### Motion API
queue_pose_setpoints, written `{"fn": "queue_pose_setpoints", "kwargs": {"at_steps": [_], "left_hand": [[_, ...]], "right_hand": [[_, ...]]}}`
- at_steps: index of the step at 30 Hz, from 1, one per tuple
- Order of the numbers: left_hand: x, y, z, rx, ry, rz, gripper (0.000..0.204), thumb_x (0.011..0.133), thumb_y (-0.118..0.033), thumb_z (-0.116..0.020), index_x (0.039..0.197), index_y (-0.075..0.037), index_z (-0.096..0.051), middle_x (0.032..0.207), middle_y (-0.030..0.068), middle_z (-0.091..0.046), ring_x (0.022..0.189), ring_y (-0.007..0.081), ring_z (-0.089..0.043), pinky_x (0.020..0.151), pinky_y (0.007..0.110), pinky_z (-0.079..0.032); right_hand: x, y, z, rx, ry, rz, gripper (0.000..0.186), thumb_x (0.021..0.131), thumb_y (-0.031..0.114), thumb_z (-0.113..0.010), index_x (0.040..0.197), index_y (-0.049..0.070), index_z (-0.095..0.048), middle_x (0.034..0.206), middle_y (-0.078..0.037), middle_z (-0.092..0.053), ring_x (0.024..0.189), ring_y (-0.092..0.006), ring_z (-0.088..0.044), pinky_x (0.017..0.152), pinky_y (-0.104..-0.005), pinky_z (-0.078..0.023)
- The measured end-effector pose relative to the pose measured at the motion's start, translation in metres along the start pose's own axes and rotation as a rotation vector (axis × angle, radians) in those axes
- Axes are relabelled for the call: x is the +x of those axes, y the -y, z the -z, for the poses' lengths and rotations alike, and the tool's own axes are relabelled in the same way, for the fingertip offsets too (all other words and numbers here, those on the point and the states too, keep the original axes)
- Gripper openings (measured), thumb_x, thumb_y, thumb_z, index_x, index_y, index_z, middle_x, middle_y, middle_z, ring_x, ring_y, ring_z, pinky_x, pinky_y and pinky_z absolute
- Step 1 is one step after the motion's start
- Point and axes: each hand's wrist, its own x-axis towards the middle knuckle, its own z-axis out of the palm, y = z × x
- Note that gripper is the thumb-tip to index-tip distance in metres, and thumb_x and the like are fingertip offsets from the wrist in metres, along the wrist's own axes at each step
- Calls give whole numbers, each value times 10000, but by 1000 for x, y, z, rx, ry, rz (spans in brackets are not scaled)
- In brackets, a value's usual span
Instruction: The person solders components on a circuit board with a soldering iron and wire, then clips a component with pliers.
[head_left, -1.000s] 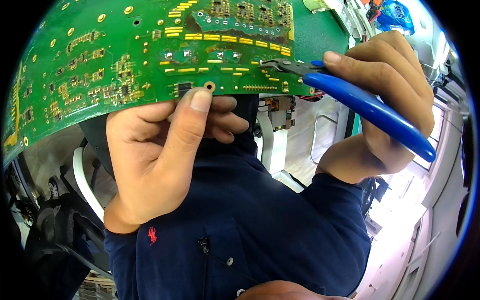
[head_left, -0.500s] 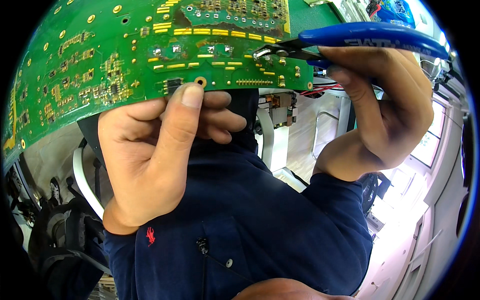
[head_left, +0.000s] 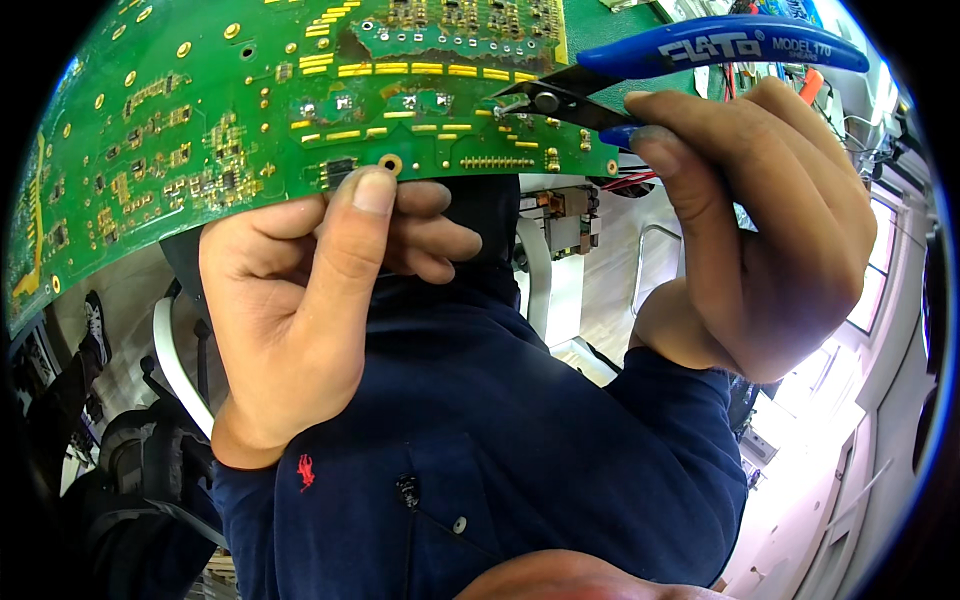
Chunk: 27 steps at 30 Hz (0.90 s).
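Observation:
A large green circuit board (head_left: 330, 115) with gold pads and small parts spans the upper left. My left hand (head_left: 310, 290) grips its near edge, thumb on top beside a gold-ringed hole and fingers underneath. In my right hand (head_left: 770, 210) is a pair of flush cutters (head_left: 690, 55) with blue handles and dark metal jaws. The jaw tips rest at a silvery solder spot near the board's right end. Whether the jaws have something between them is too small to tell.
Beyond the board lies a green work surface (head_left: 605, 35), with tools and red and black wires at its right. Below the board's right end, another board with brown parts (head_left: 568, 220) shows lower down. A white chair armrest (head_left: 180, 360) curves at the left.
The cutters have tilted, their handles swinging up and left and showing more of the jaws' flat side. My right hand has turned with them. My left hand keeps its hold on the board.

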Motion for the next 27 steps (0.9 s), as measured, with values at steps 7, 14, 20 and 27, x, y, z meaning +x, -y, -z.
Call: {"fn": "queue_pose_setpoints", "kwargs": {"at_steps": [7, 14, 20, 27], "left_hand": [[0, -1, 0, 12, 3, 5, 348, 950, -193, -500, 898, 132, -613, 746, 216, -662, 598, 202, -606, 618, 289, -496], [0, 1, 1, -3, 3, -11, 340, 951, -195, -499, 901, 120, -617, 748, 202, -666, 611, 196, -612, 622, 284, -500], [1, 4, 2, -16, 14, -33, 326, 955, -197, -494, 912, 100, -621, 757, 195, -669, 615, 189, -615, 627, 282, -510], [1, 4, 2, -8, 18, -50, 324, 959, -196, -488, 916, 96, -622, 755, 191, -668, 615, 187, -617, 621, 280, -514]], "right_hand": [[-1, 15, 0, -55, -49, -49, 136, 687, -31, -704, 818, -39, -669, 704, -118, -653, 525, -186, -534, 460, -254, -375], [1, 15, 0, -95, -28, -31, 179, 643, 17, -733, 803, -29, -665, 719, -113, -658, 602, -209, -575, 542, -266, -419], [-6, 0, 7, -88, 53, 33, 185, 654, 34, -735, 821, -15, -672, 776, -98, -673, 694, -220, -617, 623, -269, -447], [9, 6, 6, -17, 132, -79, 212, 627, 68, -749, 798, -23, -663, 688, -112, -621, 680, -201, -597, 603, -253, -431]]}}
